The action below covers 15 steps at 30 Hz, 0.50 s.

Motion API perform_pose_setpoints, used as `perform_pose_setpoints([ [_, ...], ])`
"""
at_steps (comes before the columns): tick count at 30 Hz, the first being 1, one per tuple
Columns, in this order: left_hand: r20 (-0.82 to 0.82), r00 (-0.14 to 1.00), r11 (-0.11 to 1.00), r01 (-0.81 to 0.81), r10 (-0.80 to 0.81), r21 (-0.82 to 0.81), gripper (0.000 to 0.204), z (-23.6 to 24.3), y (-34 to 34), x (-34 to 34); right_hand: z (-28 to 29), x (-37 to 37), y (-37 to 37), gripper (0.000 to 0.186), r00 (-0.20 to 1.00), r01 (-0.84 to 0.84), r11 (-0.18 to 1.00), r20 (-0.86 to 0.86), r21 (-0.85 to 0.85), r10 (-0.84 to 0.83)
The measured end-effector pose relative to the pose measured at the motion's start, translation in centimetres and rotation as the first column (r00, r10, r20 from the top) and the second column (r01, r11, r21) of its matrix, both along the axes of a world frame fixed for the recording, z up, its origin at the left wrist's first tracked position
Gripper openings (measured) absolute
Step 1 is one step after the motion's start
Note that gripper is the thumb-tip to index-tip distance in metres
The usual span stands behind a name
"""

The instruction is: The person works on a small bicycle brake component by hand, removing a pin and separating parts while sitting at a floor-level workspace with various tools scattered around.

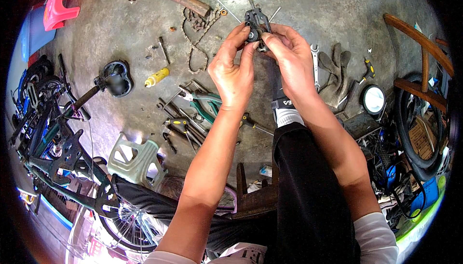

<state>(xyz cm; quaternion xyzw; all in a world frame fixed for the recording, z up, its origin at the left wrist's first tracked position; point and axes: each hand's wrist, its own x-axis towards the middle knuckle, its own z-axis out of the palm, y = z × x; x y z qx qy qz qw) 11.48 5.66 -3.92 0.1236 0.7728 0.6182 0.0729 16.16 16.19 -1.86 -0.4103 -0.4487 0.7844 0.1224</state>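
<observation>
Over grey concrete floor (135,32), at upper centre of the frame, gripping black bicycle derailleur (252,34) with left hand (232,71) and right hand (292,59) close together; ideally keeping both sides supported, not forcing.

Fingers (235,38) are bare. Below them: dark band (283,103) with pale lettering, white sock (288,117). Farther below: black trousers (308,182), white sleeves (376,237), dark-lettered white shirt (245,253).

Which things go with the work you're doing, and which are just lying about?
Probably for the work:
dark metal part, between left grip and right grip
maybe the wrench and green-handled pliers, lying nearby

Seemingly just lying about:
pink stool
pale green stool
grey glove
</observation>
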Motion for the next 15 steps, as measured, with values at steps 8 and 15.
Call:
perform_pose_setpoints([
  [8,0.014,0.999,0.998,-0.039,0.038,0.059,0.028,0.0,-0.1,-0.1,0.4,0.0,-0.1,0.025,1.0,-0.017,1.0,-0.012,-0.015,0.017],
  [15,0.155,0.983,0.973,-0.126,0.096,0.194,0.033,1.2,-0.5,-0.7,2.1,-0.3,0.2,0.027,0.997,-0.058,0.995,-0.057,-0.082,0.054],
])
